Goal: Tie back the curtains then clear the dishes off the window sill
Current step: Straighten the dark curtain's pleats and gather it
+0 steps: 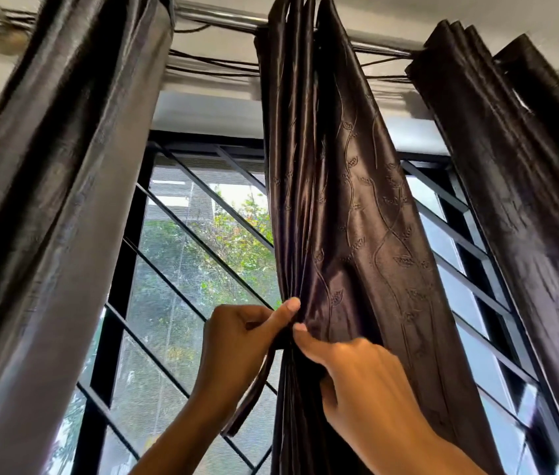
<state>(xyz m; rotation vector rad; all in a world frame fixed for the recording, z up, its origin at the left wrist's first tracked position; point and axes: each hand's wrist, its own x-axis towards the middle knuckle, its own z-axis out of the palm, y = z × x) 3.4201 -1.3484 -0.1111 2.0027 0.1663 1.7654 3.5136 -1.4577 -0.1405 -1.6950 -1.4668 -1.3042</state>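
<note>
Right hand (pixel 356 378) and left hand (pixel 240 341) both pinched the gathered middle curtain (pixel 332 217) mid-height, a tie strip (pixel 254 395) dangling below the left fingers (pixel 288 308); satin looked soft, slippery, so grip the bunched folds; sill unseen.

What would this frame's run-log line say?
stage: tying middle curtain | left hand: pinches tie strip | right hand: on gathered folds | side curtains: loose | sill: out of view
</note>
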